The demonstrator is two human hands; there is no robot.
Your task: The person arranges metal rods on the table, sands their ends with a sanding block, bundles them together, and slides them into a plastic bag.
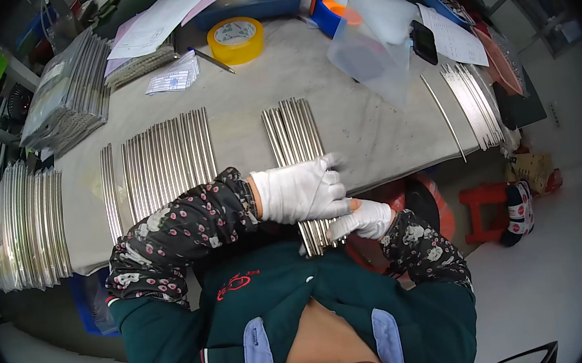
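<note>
A bundle of thin, shiny metal rods (pixel 294 131) runs from the table over its near edge towards my chest. My left hand (pixel 302 189), in a white glove, lies across the bundle with its fingers curled around it. Lower down, my right hand (pixel 365 221), also gloved in white, grips the near end of the same rods, close to the left fingertips. The glove hides the middle of the bundle. To the left, a row of similar loose rods (pixel 168 159) lies side by side on the table.
Bagged rods (pixel 25 227) cover the table's left end. More rods (pixel 471 106) lie at the right, with one single rod (pixel 445 119) beside them. Yellow tape (pixel 236 40), a pen (pixel 213 61) and a blue tape dispenser (pixel 328 18) sit farther back. A red stool (pixel 484 211) stands on the floor.
</note>
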